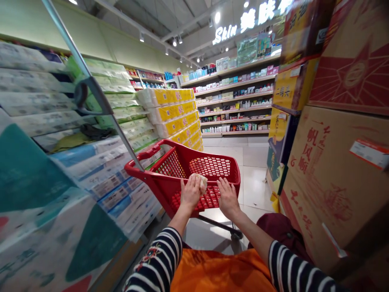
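A red plastic shopping cart point(161, 183) stands side-on in front of me, with a perforated basket and a metal pole rising from its handle end at the left. My left hand point(192, 192) is closed on a crumpled pale cloth point(199, 181) at the near rim of the basket. To its right, my right hand point(227, 196) rests on the same rim near the cart's front end, fingers spread, holding nothing that I can see. The basket's inside looks bare where it shows.
Stacked paper packs point(115, 182) rise close on the left, with yellow-and-white packs point(173, 109) behind the cart. Large cardboard boxes point(334, 170) stand close on the right. Shelves of small products point(234, 99) line the back. A dark caster wheel point(236, 234) sits under the cart.
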A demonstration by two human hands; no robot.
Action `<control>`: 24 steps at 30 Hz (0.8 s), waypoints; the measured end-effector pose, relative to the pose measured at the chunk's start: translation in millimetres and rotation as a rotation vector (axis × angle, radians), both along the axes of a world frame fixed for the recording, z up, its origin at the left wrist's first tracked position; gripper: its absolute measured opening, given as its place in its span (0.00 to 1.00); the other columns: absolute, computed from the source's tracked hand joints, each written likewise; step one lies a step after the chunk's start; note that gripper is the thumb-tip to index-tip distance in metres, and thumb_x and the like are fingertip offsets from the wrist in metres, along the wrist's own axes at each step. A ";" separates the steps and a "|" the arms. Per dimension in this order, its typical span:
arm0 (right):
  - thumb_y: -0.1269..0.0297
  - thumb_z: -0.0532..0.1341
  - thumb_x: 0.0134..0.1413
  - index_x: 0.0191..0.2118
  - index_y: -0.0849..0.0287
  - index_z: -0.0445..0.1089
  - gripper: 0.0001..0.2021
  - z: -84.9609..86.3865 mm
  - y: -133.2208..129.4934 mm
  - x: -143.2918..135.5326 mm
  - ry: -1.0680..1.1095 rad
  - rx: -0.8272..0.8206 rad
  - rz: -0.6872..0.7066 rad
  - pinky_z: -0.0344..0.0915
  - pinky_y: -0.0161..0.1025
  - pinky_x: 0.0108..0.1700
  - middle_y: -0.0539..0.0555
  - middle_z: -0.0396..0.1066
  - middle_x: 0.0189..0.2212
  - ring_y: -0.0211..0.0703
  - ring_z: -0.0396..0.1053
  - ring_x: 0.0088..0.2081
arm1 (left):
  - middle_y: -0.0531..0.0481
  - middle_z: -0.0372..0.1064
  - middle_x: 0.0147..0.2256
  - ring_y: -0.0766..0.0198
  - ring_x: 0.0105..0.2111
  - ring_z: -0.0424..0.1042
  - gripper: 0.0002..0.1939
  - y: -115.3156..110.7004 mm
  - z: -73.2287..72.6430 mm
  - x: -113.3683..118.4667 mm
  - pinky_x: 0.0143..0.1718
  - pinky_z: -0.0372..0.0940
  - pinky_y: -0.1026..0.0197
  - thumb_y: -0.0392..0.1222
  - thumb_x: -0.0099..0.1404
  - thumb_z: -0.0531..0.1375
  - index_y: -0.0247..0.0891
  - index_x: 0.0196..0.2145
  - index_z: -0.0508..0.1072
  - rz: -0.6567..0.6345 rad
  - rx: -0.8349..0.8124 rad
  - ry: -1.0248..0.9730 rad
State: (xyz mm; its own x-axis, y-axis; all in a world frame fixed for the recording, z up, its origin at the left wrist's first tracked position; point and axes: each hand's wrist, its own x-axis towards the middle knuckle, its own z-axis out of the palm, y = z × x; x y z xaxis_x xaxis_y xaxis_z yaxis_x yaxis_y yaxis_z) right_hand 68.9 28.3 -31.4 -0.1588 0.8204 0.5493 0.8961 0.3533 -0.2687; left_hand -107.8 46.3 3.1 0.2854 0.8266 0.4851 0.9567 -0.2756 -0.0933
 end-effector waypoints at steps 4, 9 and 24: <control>0.78 0.50 0.45 0.60 0.65 0.55 0.32 7.3 -4.0 -13.4 -0.031 -0.047 0.050 0.43 0.53 0.62 0.59 0.51 0.62 0.49 0.44 0.64 | 0.39 0.52 0.61 0.52 0.61 0.52 0.23 -0.7 -2.0 -5.6 0.60 0.36 0.36 0.38 0.66 0.45 0.37 0.57 0.61 0.026 0.033 0.004; 0.79 0.50 0.44 0.61 0.63 0.53 0.34 10.7 -2.4 -24.7 -0.038 -0.057 0.089 0.43 0.54 0.61 0.58 0.50 0.62 0.49 0.43 0.64 | 0.42 0.55 0.60 0.56 0.60 0.54 0.22 3.0 -3.9 8.9 0.60 0.39 0.36 0.39 0.66 0.45 0.41 0.57 0.62 -0.008 0.019 0.007; 0.77 0.50 0.46 0.61 0.66 0.54 0.31 9.5 -6.2 -22.2 -0.076 -0.148 0.114 0.44 0.56 0.61 0.59 0.48 0.63 0.51 0.43 0.64 | 0.42 0.62 0.55 0.55 0.57 0.58 0.21 15.8 -0.2 -27.3 0.56 0.48 0.43 0.39 0.66 0.45 0.40 0.54 0.64 0.090 0.022 0.008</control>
State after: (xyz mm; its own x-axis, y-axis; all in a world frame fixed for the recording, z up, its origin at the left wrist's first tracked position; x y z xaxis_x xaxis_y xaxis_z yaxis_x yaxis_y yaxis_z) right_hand 46.7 22.1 -21.9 -0.2915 0.8657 0.4069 0.8724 0.4151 -0.2582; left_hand -135.2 62.1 3.0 0.2150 0.8382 0.5012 0.9766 -0.1868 -0.1066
